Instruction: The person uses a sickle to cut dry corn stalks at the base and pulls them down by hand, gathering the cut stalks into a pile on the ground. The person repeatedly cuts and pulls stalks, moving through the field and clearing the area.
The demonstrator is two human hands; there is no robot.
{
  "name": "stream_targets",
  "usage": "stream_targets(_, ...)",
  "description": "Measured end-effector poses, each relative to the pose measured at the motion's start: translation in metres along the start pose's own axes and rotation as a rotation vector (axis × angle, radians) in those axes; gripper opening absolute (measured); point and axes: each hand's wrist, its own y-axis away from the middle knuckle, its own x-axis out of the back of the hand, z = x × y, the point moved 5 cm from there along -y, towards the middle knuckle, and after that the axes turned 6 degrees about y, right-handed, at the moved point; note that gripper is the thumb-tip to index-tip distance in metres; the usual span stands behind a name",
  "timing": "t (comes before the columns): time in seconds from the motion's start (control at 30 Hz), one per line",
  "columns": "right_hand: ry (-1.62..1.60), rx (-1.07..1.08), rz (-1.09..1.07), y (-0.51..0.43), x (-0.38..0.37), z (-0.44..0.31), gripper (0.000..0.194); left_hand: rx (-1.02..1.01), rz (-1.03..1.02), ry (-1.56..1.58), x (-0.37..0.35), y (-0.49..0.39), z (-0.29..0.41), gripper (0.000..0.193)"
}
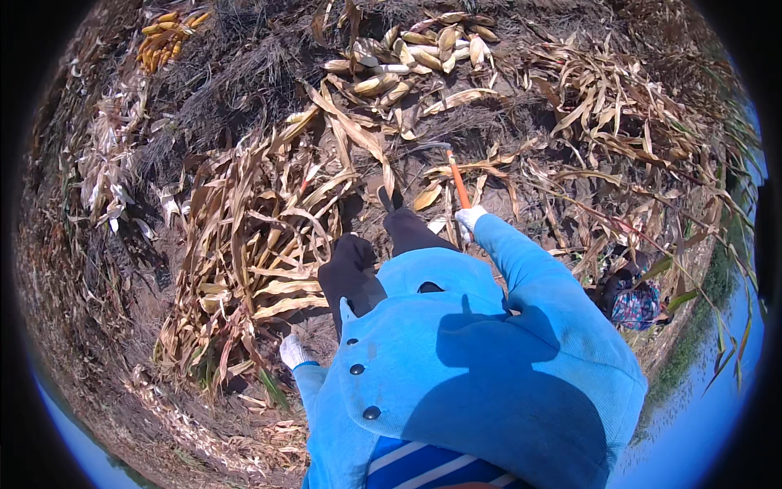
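Note:
My right hand (470,220), in a white glove, grips the orange handle of a sickle (458,180). Its thin curved blade extends left from the handle's far end, just above the soil. At lower left, my left hand (294,352) wears a white knit glove and hangs beside my body. Nothing shows in it, though its fingers are partly turned from view. Nearest to it lies a large heap of dry corn stalks (244,263), with long tan leaves spread toward my legs.
A pile of corn ears in husks (427,49) lies ahead. Husked yellow corn ears (164,43) sit at far upper left, with pale loose husks (110,165) below them. More dry stalks (623,122) lean at right, near a patterned bag (635,302).

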Motion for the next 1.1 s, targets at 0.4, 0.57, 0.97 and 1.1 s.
stream_targets(0.4,-0.752,-0.158,-0.134,-0.035,-0.049,0.202,0.036,-0.020,-0.228,-0.105,-0.027,0.037,0.201,0.010)
stream_targets(0.57,-0.250,0.130,-0.035,-0.050,-0.091,0.282,0.050,-0.241,-0.428,-0.261,-0.127,0.076,0.226,0.022)
stream_targets(0.97,-1.611,-0.142,-0.037,0.024,-0.077,0.395,0.031,-0.357,-0.739,-0.463,-0.173,0.088,0.195,0.021)
stream_targets(1.1,-1.643,-0.186,0.167,0.032,-0.034,0.416,0.022,-0.266,-0.651,-0.422,-0.157,0.089,0.176,0.020)
